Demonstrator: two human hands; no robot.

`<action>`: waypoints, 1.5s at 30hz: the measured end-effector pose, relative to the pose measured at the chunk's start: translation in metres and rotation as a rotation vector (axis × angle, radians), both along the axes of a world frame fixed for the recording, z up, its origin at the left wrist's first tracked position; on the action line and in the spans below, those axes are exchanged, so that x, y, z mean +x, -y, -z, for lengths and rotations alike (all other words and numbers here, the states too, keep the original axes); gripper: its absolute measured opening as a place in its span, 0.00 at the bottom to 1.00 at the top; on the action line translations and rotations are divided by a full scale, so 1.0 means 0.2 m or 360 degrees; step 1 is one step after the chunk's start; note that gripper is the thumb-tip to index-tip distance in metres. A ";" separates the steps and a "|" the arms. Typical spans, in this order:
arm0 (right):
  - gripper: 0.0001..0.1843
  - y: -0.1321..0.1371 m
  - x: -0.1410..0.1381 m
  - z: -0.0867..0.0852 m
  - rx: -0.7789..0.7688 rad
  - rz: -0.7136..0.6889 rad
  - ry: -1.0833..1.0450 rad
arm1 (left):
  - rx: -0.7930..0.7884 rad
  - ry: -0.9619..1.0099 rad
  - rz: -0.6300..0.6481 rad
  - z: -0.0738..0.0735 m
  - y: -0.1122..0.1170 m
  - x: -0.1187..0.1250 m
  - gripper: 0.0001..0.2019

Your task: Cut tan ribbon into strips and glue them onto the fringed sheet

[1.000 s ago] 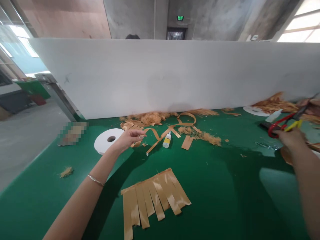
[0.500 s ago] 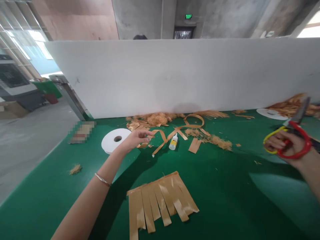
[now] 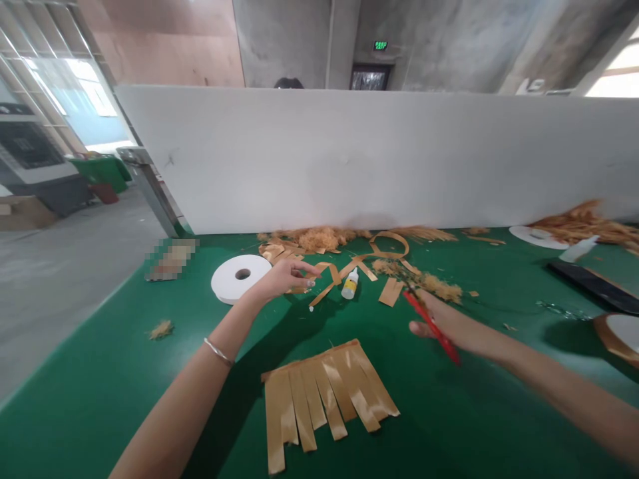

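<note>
My left hand hovers over the back of the table with its fingers stretched out, next to a looped tan ribbon; whether it touches the ribbon I cannot tell. Beside those fingers is a small glue bottle with a yellow label. My right hand is closed on a pair of scissors with red handles, blades pointing toward the back; their outline is smeared by motion. Nearer to me lies a row of tan ribbon strips joined along the top edge, their lower ends loose and uneven.
A white tape roll lies beside my left wrist. Frayed fibres and a short ribbon piece lie farther back. At right are a black phone-like object and a ribbon roll. A white partition stands behind.
My right hand has swung left with the scissors, from the far right to the middle of the table. My left hand is nearly still. The view has shifted slightly.
</note>
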State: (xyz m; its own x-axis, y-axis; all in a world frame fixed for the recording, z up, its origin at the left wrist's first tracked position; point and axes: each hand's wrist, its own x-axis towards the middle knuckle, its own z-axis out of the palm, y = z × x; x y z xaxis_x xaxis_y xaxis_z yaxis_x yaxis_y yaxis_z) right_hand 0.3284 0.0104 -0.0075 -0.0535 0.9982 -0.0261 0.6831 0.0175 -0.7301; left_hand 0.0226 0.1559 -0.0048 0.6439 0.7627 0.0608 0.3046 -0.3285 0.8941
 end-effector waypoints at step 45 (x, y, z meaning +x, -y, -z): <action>0.34 -0.06 -0.34 0.08 -0.0474 -0.0151 0.0367 | -0.0082 -0.0046 -0.0008 -0.01 0.02 -0.02 0.21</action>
